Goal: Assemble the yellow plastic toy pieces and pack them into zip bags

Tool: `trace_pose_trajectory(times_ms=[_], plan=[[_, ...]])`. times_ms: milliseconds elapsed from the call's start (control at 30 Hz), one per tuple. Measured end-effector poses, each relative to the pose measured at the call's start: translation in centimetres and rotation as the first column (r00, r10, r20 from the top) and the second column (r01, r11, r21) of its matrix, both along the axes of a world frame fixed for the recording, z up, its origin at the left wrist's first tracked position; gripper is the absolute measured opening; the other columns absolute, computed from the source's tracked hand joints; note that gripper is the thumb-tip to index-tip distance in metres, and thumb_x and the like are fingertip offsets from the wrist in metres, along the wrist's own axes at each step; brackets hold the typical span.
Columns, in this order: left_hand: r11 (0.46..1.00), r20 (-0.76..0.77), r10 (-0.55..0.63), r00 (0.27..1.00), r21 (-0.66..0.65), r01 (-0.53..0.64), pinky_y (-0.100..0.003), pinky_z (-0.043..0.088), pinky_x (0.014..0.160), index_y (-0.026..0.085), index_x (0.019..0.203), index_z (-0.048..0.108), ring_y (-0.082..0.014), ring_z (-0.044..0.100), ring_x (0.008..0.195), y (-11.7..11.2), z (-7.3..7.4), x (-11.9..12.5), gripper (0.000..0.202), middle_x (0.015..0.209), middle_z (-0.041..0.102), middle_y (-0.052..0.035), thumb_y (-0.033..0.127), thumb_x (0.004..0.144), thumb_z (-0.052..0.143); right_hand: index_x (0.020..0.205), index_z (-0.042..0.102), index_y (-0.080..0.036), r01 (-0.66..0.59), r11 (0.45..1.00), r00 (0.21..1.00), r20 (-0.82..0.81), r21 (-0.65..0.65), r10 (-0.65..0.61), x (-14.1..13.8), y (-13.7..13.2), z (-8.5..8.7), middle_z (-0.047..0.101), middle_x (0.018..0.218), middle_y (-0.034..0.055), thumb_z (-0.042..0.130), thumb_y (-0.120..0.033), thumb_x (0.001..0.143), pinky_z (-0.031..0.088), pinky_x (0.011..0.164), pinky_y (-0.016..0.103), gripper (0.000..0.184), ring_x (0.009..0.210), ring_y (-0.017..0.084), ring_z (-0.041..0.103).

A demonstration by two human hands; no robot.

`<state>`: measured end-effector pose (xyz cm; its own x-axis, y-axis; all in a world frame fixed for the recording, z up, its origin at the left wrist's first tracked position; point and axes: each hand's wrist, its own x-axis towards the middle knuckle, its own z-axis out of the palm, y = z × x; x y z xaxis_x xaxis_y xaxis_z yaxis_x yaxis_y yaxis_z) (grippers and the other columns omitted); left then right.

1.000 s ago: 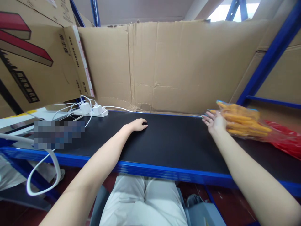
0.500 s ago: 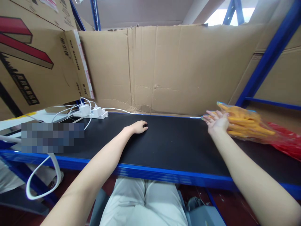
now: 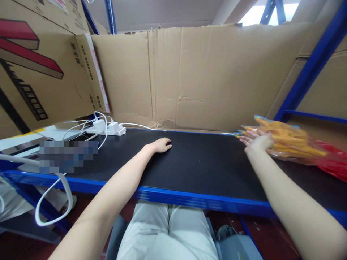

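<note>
My left hand [image 3: 159, 145] lies palm down on the black table top [image 3: 200, 166], fingers loosely laid out and holding nothing. To the right, my right hand [image 3: 256, 141] has its fingers stretched out against the left end of a clear bag of orange pieces [image 3: 291, 141]. It touches the bag without closing round it. The bag lies on the table's right side, partly over a red plastic bag [image 3: 334, 164].
Cardboard sheets [image 3: 203, 76] wall in the back and left of the table. A white power strip with chargers [image 3: 107, 129] sits at the back left, and a white cable [image 3: 51, 206] loops below the blue front edge [image 3: 189, 196]. A blue upright [image 3: 311, 65] stands at the right.
My right hand has shifted slightly to the right and turned more palm-down against the orange bag. The left hand has stayed put on the table.
</note>
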<state>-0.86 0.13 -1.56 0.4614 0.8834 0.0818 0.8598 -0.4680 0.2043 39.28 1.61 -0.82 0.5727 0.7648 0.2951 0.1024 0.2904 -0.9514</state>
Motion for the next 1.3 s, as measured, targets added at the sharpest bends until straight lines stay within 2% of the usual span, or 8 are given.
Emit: trace_pose_trajectory(times_ms=[133, 333, 433, 533, 833, 1100, 1200, 1300], plan=[[1.0, -0.007, -0.002, 1.0, -0.005, 0.002, -0.029, 0.034, 0.1, 0.009, 0.125, 0.048, -0.0218, 0.046, 0.119, -0.2, 0.1, 0.1, 0.049, 0.131, 0.048, -0.0127, 0.036, 0.084, 0.039, 0.127, 0.034, -0.017, 0.086, 0.995, 0.978, -0.188, -0.051, -0.094, -0.7, -0.3, 0.4, 0.059, 0.106, 0.0149, 0.006, -0.032, 0.089, 0.055, 0.062, 0.035, 0.049, 0.064, 0.017, 0.065], [1.0, -0.005, 0.001, 1.0, -0.004, -0.001, -0.029, 0.034, 0.1, 0.011, 0.124, 0.048, -0.0217, 0.046, 0.12, -0.3, 0.3, 0.2, 0.048, 0.131, 0.048, -0.0121, 0.036, 0.084, 0.04, 0.125, 0.038, -0.016, 0.025, 0.998, 0.998, 0.051, -0.062, -0.022, -2.6, -0.9, 1.0, 0.059, 0.111, 0.0161, 0.01, -0.035, 0.089, 0.055, 0.058, 0.034, 0.049, 0.062, 0.016, 0.066], [1.0, -0.01, -0.003, 1.0, -0.003, 0.003, -0.029, 0.033, 0.101, 0.011, 0.124, 0.048, -0.0215, 0.045, 0.12, -0.3, 0.3, 0.2, 0.047, 0.131, 0.048, -0.0123, 0.036, 0.084, 0.039, 0.111, 0.051, -0.012, 0.076, 0.997, 0.989, 0.125, -0.003, -0.075, -3.4, -0.6, 0.6, 0.064, 0.099, 0.0168, 0.02, -0.038, 0.088, 0.055, 0.06, 0.036, 0.047, 0.067, 0.019, 0.066], [1.0, -0.009, 0.001, 1.0, -0.004, -0.001, -0.029, 0.034, 0.1, 0.011, 0.124, 0.048, -0.0218, 0.045, 0.12, -0.3, 0.3, 0.2, 0.047, 0.132, 0.048, -0.0126, 0.035, 0.084, 0.039, 0.091, 0.061, -0.01, 0.101, 0.992, 0.966, 0.229, 0.078, -0.117, -4.5, -0.8, 0.4, 0.068, 0.086, 0.0146, 0.03, -0.034, 0.086, 0.054, 0.073, 0.037, 0.039, 0.077, 0.02, 0.067], [1.0, -0.016, -0.013, 1.0, 0.002, 0.013, -0.029, 0.033, 0.101, 0.009, 0.125, 0.047, -0.0216, 0.045, 0.12, 0.0, 0.0, 0.1, 0.049, 0.131, 0.048, -0.0132, 0.036, 0.085, 0.039, 0.084, 0.065, -0.011, -0.136, 0.99, 0.901, 0.413, -0.024, 0.133, -8.3, -3.1, 0.8, 0.069, 0.08, 0.0117, 0.036, -0.029, 0.083, 0.051, 0.081, 0.038, 0.034, 0.079, 0.021, 0.066], [1.0, -0.027, 0.002, 1.0, -0.018, -0.002, -0.027, 0.03, 0.102, 0.008, 0.127, 0.045, -0.0204, 0.042, 0.123, -0.3, 0.4, 0.2, 0.05, 0.133, 0.046, -0.0126, 0.036, 0.086, 0.038, 0.073, 0.065, -0.013, -0.304, 0.935, 0.768, 0.534, -0.184, 0.355, -10.1, -4.6, 1.1, 0.069, 0.07, 0.012, 0.038, -0.031, 0.082, 0.041, 0.093, 0.041, 0.034, 0.081, 0.024, 0.065], [1.0, -0.024, 0.003, 1.0, -0.02, -0.004, -0.027, 0.031, 0.102, 0.007, 0.127, 0.045, -0.0207, 0.043, 0.122, -0.4, 0.5, 0.3, 0.05, 0.133, 0.046, -0.0131, 0.035, 0.086, 0.038, 0.067, 0.066, -0.016, -0.415, 0.892, 0.745, 0.496, -0.178, 0.445, -10.7, -4.9, 1.2, 0.069, 0.064, 0.0081, 0.043, -0.033, 0.079, 0.04, 0.094, 0.042, 0.031, 0.079, 0.024, 0.066], [1.0, -0.015, 0.007, 1.0, -0.028, -0.007, -0.028, 0.031, 0.102, 0.007, 0.126, 0.046, -0.0214, 0.043, 0.122, -0.5, 0.5, 0.3, 0.049, 0.132, 0.046, -0.0136, 0.034, 0.086, 0.039, 0.056, 0.061, -0.018, -0.581, 0.798, 0.739, 0.308, -0.161, 0.6, -11.3, -5.2, 1.1, 0.069, 0.063, 0.0071, 0.049, -0.033, 0.072, 0.045, 0.087, 0.043, 0.025, 0.066, 0.024, 0.066]])
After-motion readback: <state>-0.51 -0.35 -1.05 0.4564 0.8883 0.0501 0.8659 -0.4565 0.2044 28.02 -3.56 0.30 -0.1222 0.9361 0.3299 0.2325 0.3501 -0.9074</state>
